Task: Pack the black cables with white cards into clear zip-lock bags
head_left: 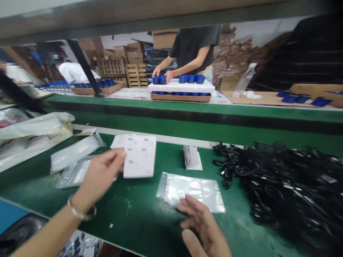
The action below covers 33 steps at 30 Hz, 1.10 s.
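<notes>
My left hand (103, 171) pinches a white printed card (139, 156) by its left edge and holds it just above the green work surface (139, 221). My right hand (202, 226) lies low at the front, fingers stretched out, their tips on the near edge of a small stack of clear plastic bags (191, 189). A small pile of white folded leaflets (192, 157) stands behind the bags. A silver bracelet sits on my left wrist.
A big heap of black cables (289, 185) fills the right side. More clear bags (75, 160) and white plastic wrapping (32, 130) lie at the left. Across the green conveyor a person in a dark shirt (195, 46) handles blue cups on a white tray (182, 86); a water bottle (244, 80) stands nearby.
</notes>
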Motion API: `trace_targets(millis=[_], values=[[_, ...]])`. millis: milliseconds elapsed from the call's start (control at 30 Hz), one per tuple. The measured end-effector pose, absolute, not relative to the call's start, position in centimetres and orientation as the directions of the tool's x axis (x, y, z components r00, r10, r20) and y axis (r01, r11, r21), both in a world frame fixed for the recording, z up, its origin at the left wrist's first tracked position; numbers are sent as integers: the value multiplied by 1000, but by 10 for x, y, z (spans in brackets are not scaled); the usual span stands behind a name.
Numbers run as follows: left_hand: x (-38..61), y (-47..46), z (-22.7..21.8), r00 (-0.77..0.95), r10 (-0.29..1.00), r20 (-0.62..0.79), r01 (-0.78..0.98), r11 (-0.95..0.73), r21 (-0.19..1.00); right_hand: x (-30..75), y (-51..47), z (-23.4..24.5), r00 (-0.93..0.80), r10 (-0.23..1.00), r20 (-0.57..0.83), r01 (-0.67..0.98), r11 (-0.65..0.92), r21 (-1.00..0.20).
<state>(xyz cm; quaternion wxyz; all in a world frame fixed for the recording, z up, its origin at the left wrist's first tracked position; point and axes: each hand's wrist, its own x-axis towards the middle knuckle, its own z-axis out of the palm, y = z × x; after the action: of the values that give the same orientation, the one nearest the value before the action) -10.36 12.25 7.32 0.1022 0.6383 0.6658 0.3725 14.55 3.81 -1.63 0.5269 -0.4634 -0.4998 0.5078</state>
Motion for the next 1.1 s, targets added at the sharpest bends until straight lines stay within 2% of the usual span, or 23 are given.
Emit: trace_targets(millis=[67, 100, 133, 167, 233, 267, 333, 400, 467, 500, 567, 667, 733, 867, 1100], values=[[-74, 92, 50, -124, 961, 247, 674, -101, 732, 135, 44, -8, -27, 997, 72, -204, 65, -977], [-61, 80, 37, -115, 985, 125, 499, -52, 865, 133, 46, -4, -90, 995, 40, -229, 19, -973], [-51, 70, 26, -94, 995, 12, 337, 21, 941, 134, 47, 1, -159, 987, 7, -201, -25, -979], [-43, 61, 17, -98, 994, -43, 242, 66, 968, 138, 48, 5, -213, 977, -15, -116, -40, -992], [-32, 48, 6, -186, 980, -69, 132, 94, 987, 152, 46, 14, -254, 967, 29, 171, 74, -982], [-28, 43, 4, -241, 970, -40, 102, 66, 993, 161, 45, 17, -272, 957, 103, 330, 193, -924], [-21, 35, 3, -281, 958, 61, 69, -43, 997, 176, 42, 21, -381, 888, 257, 556, 442, -704], [-15, 29, 3, -260, 954, 151, 59, -140, 988, 184, 41, 21, -530, 786, 317, 631, 616, -472], [-10, 25, 1, -260, 955, 141, 79, -125, 989, 182, 40, 15, -603, 727, 329, 632, 687, -359], [-9, 24, -1, -268, 958, 103, 93, -80, 992, 179, 39, 12, -600, 726, 337, 620, 687, -378], [-6, 24, -4, -251, 968, 12, 112, 16, 994, 172, 35, 3, -510, 781, 360, 571, 621, -537], [0, 23, -7, -269, 962, -45, 93, 73, 993, 161, 23, -10, -229, 914, 336, 448, 405, -797], [6, 22, -5, -320, 945, -66, 37, 82, 996, 155, 15, -18, -71, 957, 280, 379, 285, -880], [13, 19, -5, -325, 941, -94, -62, 78, 995, 144, 6, -28, -9, 976, 216, 292, 209, -933], [3, 18, -12, -225, 972, -69, 11, 73, 997, 145, 7, -29, -51, 976, 210, 285, 215, -934]])
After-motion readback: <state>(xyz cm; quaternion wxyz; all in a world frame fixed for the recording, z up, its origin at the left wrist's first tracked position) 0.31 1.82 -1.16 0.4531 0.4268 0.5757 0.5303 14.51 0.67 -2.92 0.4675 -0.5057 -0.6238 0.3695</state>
